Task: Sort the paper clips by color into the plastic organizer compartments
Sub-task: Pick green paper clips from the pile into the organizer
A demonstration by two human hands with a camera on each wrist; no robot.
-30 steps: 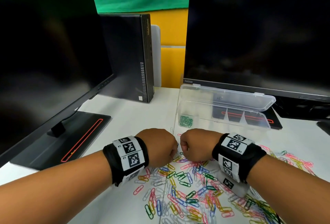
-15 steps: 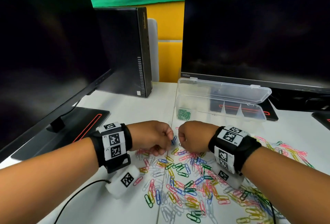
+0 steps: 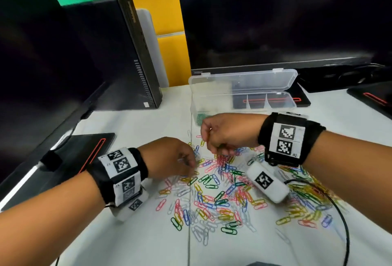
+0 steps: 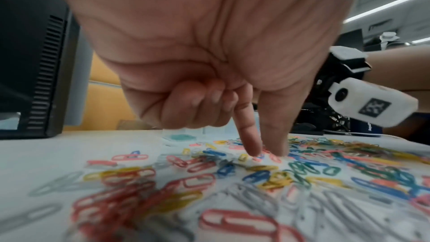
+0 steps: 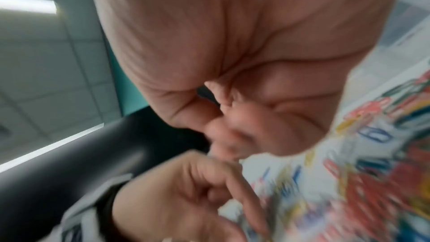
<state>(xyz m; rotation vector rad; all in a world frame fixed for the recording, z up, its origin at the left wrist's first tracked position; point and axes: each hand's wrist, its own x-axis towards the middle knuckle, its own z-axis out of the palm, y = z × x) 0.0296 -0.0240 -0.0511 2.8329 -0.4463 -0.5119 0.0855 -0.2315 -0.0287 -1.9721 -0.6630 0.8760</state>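
A loose pile of coloured paper clips (image 3: pixel 214 193) covers the white table in front of me. Behind it stands the clear plastic organizer (image 3: pixel 282 101) with its lid up and green clips (image 3: pixel 199 118) in its left compartment. My left hand (image 3: pixel 194 167) reaches down onto the pile's left edge. In the left wrist view its index finger and thumb (image 4: pixel 265 154) touch the clips with a small gap, the other fingers curled. My right hand (image 3: pixel 212 140) hovers above the pile near the green compartment. It is curled into a fist round something dark (image 5: pixel 206 95), apparently clips.
Two dark monitors (image 3: pixel 275 17) and a black PC tower (image 3: pixel 118 53) wall in the back and left. Monitor bases (image 3: pixel 84 151) lie flat on the table. A black cable (image 3: pixel 341 215) loops over the clips at right. A seam (image 3: pixel 189 234) runs down the table.
My hands were together over the pile with a blue clip between them. They have parted: the right rose toward the organizer, the left dropped back onto the pile.
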